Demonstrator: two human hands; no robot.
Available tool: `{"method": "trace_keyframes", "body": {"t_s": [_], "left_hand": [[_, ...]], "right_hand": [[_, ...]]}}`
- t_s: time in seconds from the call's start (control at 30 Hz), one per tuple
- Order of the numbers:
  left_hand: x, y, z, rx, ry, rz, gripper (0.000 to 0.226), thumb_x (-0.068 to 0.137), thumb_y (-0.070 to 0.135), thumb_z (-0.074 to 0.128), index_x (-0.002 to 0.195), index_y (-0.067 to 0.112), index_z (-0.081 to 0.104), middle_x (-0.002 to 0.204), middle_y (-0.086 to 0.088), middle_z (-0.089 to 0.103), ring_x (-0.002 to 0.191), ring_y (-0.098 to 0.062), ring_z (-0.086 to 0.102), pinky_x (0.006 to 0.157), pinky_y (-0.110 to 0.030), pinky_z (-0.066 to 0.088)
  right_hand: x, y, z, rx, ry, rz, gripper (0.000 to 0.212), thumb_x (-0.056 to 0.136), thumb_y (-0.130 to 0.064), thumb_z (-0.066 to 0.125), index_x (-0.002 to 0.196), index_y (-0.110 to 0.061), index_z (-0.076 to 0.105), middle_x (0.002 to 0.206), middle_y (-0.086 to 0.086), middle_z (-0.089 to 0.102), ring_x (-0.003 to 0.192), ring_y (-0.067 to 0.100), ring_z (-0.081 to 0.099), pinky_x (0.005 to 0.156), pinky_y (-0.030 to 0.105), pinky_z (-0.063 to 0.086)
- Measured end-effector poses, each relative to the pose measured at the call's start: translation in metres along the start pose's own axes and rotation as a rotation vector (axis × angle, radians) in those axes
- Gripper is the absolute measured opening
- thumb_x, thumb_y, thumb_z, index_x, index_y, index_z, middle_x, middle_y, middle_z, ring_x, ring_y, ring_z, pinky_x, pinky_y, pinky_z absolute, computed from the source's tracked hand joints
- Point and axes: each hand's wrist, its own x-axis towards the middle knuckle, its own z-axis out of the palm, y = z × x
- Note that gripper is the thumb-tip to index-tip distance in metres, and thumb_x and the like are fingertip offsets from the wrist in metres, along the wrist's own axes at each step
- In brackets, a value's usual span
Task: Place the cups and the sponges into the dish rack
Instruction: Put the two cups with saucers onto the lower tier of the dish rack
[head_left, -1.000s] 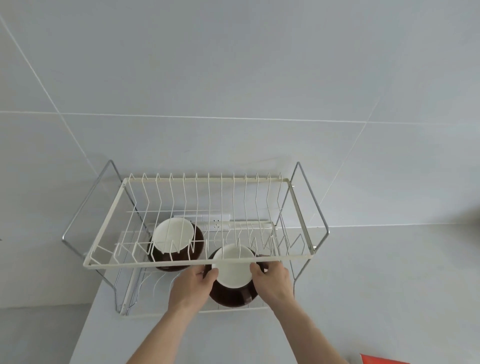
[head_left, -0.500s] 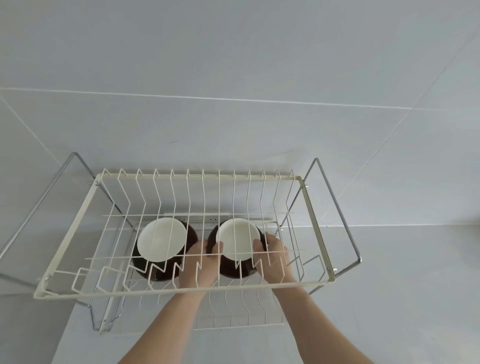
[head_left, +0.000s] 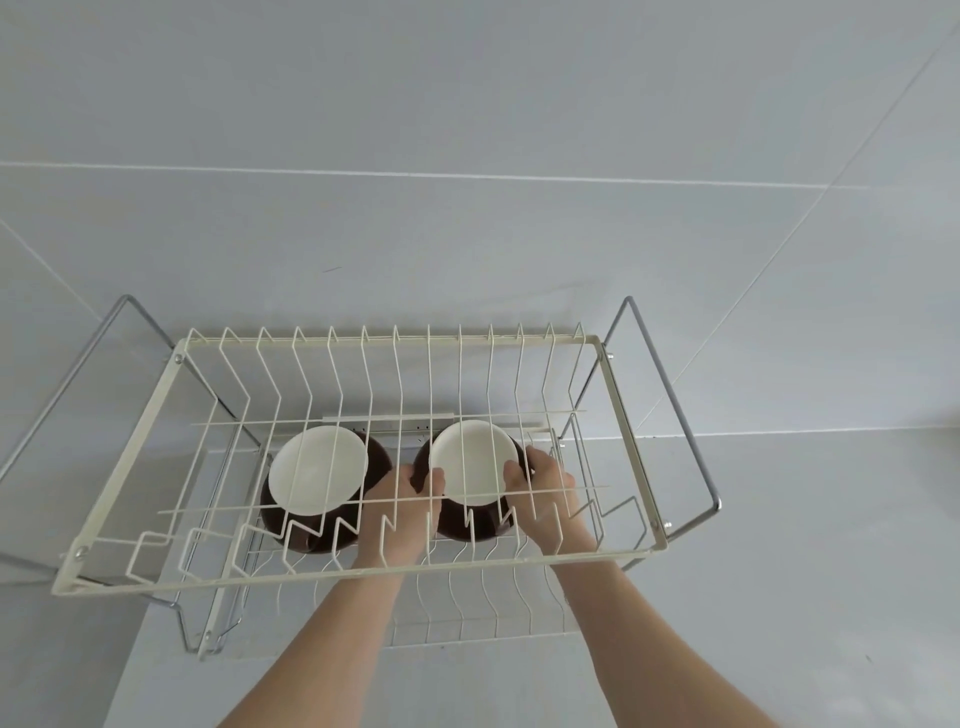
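Under the upper tier of a two-level wire dish rack (head_left: 358, 569), two bare forearms reach in from the near edge of a pale grey bench (head_left: 779, 571). No writing or label can be read on anything in view. Cream-coated wire forms the rack's top basket, its thin tines bent in zigzags along the front, while bare chrome tube makes the looped side legs. On the lower shelf, the left hand (head_left: 402, 512) and right hand (head_left: 548, 493) cup the right-hand cup (head_left: 470, 462) from either side, fingers (head_left: 435, 480) curled and pressed against its rim and wall. That cup is round, glossy dark brown outside and smooth cream-white inside, its mouth tilted toward the camera. Just beside it to the left sits a matching second cup (head_left: 317, 467), tilted the same way, untouched by either hand. Behind the rack rises a wall of large, smooth grey tiles (head_left: 467, 104) with thin pale grout lines.
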Motion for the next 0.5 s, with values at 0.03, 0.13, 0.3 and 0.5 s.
{"method": "trace_keyframes", "body": {"t_s": [0.03,0.13,0.3,0.5], "left_hand": [[0.0,0.0,0.0,0.036,0.015,0.031,0.04,0.095,0.044,0.048,0.088,0.008,0.065,0.08,-0.008,0.068,0.08,-0.031,0.064,0.066,-0.035,0.043],[-0.002,0.006,-0.005,0.124,0.084,0.132,0.039,0.093,0.038,0.054,0.11,0.004,0.063,0.098,-0.018,0.069,0.093,-0.039,0.064,0.08,-0.044,0.051],[-0.002,0.01,-0.015,0.416,0.089,0.319,0.057,0.081,0.034,0.058,0.123,-0.005,0.059,0.101,-0.022,0.068,0.086,-0.042,0.067,0.064,-0.045,0.057],[0.002,0.019,-0.029,0.585,0.158,0.499,0.076,0.073,0.035,0.075,0.135,0.0,0.049,0.127,-0.018,0.06,0.114,-0.037,0.058,0.093,-0.046,0.051]], "right_hand": [[0.001,0.0,0.0,-0.021,-0.008,-0.003,0.035,0.081,-0.042,0.043,0.081,-0.01,0.056,0.071,0.006,0.061,0.066,0.026,0.055,0.058,0.03,0.041],[0.0,-0.005,-0.004,-0.085,-0.004,-0.017,0.033,0.082,-0.039,0.045,0.085,-0.007,0.055,0.081,0.014,0.066,0.076,0.034,0.061,0.063,0.037,0.046],[-0.004,-0.012,-0.016,-0.327,0.002,-0.213,0.028,0.093,-0.019,0.055,0.112,0.002,0.051,0.109,0.017,0.059,0.1,0.037,0.055,0.076,0.037,0.036],[0.005,-0.019,-0.02,-0.642,0.06,-0.368,0.064,0.08,-0.032,0.068,0.129,0.005,0.047,0.128,0.02,0.052,0.12,0.037,0.048,0.102,0.043,0.044]]}}
